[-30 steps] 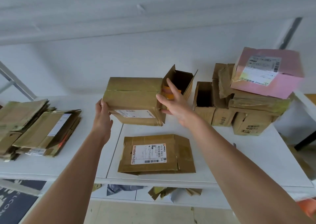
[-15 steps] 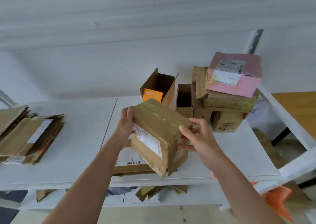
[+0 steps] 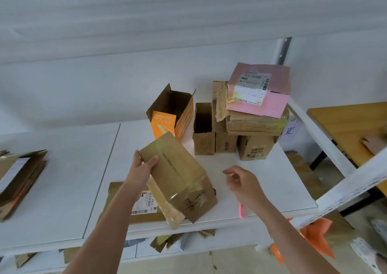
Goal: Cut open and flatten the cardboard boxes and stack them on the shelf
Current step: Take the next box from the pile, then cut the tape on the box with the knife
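- Brown, taped cardboard box [image 3: 178, 179] sits tilted in my left hand [image 3: 142, 167]; my grip is thumb on the top face, fingers behind the far end, and its low corner rests on the white shelf [image 3: 261, 179] over a flattened box [image 3: 125, 206].
- My right hand [image 3: 243, 182] hovers just beside the box, fingers loosely curled and holding nothing, apart from the cardboard.
- A pink cutter [image 3: 241, 210] lies on the shelf edge under my right wrist; I judge that is the tool to pick up for the tape seam along the top.
- To cut well, I should steady the box flat on the shelf, keep my left thumb clear of the seam, and draw the blade away from that hand.
- Uncut boxes [image 3: 230, 139], topped by a pink box [image 3: 259, 89], wait at the back; the flattened stack [image 3: 18, 179] lies at far left.
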{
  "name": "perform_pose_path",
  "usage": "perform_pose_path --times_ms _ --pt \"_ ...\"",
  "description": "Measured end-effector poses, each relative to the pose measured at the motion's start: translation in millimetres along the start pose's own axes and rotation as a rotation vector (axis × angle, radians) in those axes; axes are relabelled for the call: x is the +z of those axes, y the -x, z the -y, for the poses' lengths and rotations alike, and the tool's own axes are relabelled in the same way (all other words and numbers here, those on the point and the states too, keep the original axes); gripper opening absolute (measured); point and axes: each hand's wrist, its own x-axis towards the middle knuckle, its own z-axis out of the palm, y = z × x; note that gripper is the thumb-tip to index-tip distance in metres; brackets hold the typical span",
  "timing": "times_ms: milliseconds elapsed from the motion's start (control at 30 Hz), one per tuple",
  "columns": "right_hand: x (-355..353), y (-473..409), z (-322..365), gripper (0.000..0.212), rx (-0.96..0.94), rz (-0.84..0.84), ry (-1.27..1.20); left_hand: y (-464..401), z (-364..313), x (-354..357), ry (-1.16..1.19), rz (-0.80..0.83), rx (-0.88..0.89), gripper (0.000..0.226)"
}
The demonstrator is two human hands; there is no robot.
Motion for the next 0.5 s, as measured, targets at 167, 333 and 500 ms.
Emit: perform_pose_path --times_ms 167,333,500 --pt "-6.4 -20.3 -59.6 0.059 -0.035 0.154 0.895 6.7 17.8 5.6 0.13 -0.005 -0.063 0.07" --pt "0.5 -33.7 -79.2 0.033 -0.246 0.175 1.121 2.8 12.3 13.7 0.137 0.012 -0.059 0.076" --pt "-11.6 -34.8 -70.6 0.023 -0.477 -0.016 1.042 10.7 11.7 34.0 0.07 0.054 -0.053 0.084"
